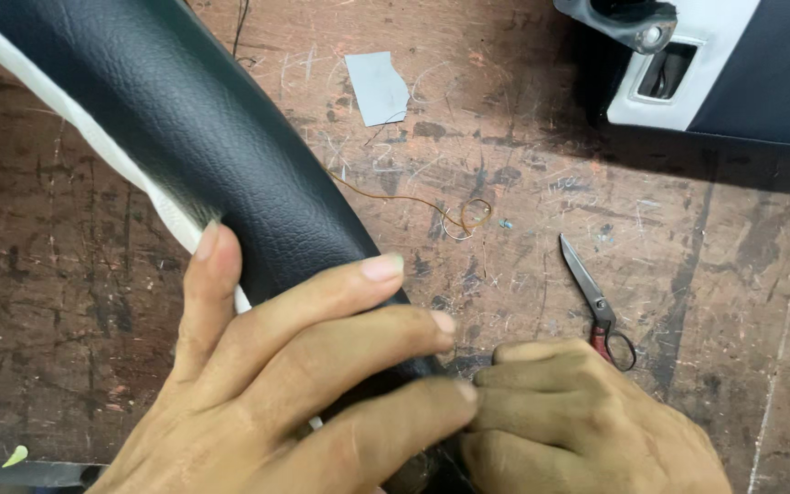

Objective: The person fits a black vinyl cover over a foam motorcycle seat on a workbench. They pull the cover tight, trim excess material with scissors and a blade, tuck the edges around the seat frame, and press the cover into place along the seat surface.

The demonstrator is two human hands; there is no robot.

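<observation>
**Hands on the wrapped rim, lower edge of view**

Left hand [294, 384] lies flat across the black leather-covered steering wheel rim [185, 119], fingers spread over the cover and thumb on its white edge [162, 206], pressing it down rather than closing around it. Right hand [578, 412] is curled tight just beside the left fingertips, at the rim's lower end; whether it pinches a needle or thread I cannot tell, as the fingers hide the spot.

Rim runs diagonally from top left to the hands, resting on the tabletop [733, 274]. Judged from this view, the black cover already sits smooth on the visible stretch; the seam under the hands looks like the part in work, and its state is hidden.

Loose brown thread [454, 215] lies coiled near the rim, untouched. Small scissors [596, 306] with reddish handles lie shut just above the right hand. Grey scrap [377, 87] sits farther up. White-and-dark trim panel [715, 73] occupies the top right corner, well apart.
</observation>
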